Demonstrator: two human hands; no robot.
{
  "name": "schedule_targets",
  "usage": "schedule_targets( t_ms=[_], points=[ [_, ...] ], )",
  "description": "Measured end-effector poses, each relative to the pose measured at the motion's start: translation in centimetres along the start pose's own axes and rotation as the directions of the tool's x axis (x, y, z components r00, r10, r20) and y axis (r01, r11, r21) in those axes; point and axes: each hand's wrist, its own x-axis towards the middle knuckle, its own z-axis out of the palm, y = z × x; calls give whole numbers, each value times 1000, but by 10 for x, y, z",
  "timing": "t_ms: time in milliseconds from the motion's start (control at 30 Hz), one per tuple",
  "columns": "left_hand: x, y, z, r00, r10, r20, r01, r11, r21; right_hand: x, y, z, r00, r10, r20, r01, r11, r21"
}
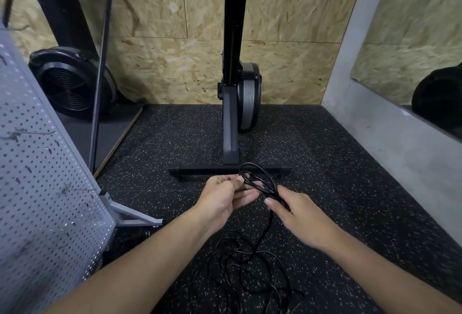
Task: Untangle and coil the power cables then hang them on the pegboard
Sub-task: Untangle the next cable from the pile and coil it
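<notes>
1. Left hand [226,195] pinches a small loop [260,176] of black power cable [271,221] between thumb & curled fingers. The grip is closed on the strands.
2. Right hand [297,216], just beside it, has thumb & fingers closed on the same cable just below the loop, where one strand drops toward the floor.
3. Both hands are held above the middle of the speckled rubber floor [337,163], w/ the loop raised clear of it.
4. The rest of the cable lies in a loose tangle [252,271] near the floor's near edge, between the forearms. Strands cross several times. Can't tell if it's one cable or more, and no plug can be made out.
5. A grey pegboard [45,176] stands along the floor's left edge on a metal foot, w/ a few small hooks showing.
6. Beyond, an upright exercise machine [231,113] stands mid-floor toward the far edge, against a chipboard wall. A fan-wheel machine [72,83] sits in the far-left corner, and a mirror [412,51] runs along the right edge.
7. Step in hand, as judged: early coiling, w/ only the first turns made, most of the untangling not yet done & nothing yet taken to the pegboard.
8. Next move prob. calls for the right hand to slide down the strand and draw slack out of the tangle w/o cinching the crossings. It would then lay a matching turn into the left hand's pinch.
</notes>
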Motion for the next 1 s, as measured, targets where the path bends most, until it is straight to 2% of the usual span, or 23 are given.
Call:
schedule_targets(
  t_ms=[100,233,300,367,433,500,567,667,733,767,833,900,1000],
  points=[
    [0,1,-1,1000,26,13,-27,999,29,-4,-7,0,1000,14,13,-14,999,-38],
    [1,-3,-10,986,149,71,-163,948,274,-5,-18,-3,999,30,-40,-29,999,39],
    [1,-11,-16,984,96,148,-152,885,440,-2,-21,-8,994,60,-89,-47,989,142],
    [1,-21,-21,966,-12,258,-162,751,640,0,-22,-15,990,93,-103,-58,951,304],
    [-1,-33,-24,924,-137,358,-207,609,766,1,-23,-20,988,133,-77,-74,851,520],
    [1,-44,-26,896,-204,395,-242,522,818,1,-25,-23,984,164,-63,-72,707,703],
    [5,-48,-28,895,-192,404,-282,457,843,2,-22,-26,980,188,-61,-63,590,805],
    [7,-48,-28,893,-211,397,-292,401,868,0,-21,-35,974,214,-69,-50,505,862],
    [6,-52,-26,883,-278,379,-283,330,901,1,-17,-42,966,231,-119,-23,532,847],
    [5,-54,-25,879,-303,369,-291,271,917,1,-13,-46,958,240,-158,-15,590,808],
    [5,-56,-22,886,-300,353,-313,172,934,-2,-2,-55,937,243,-249,-34,776,630],
    [7,-51,-19,910,-216,355,-334,126,934,-5,14,-61,919,239,-314,-118,926,358],
    [4,-41,-13,918,-27,395,-388,136,911,-7,33,-63,924,261,-279,-246,965,90]
  ],
)
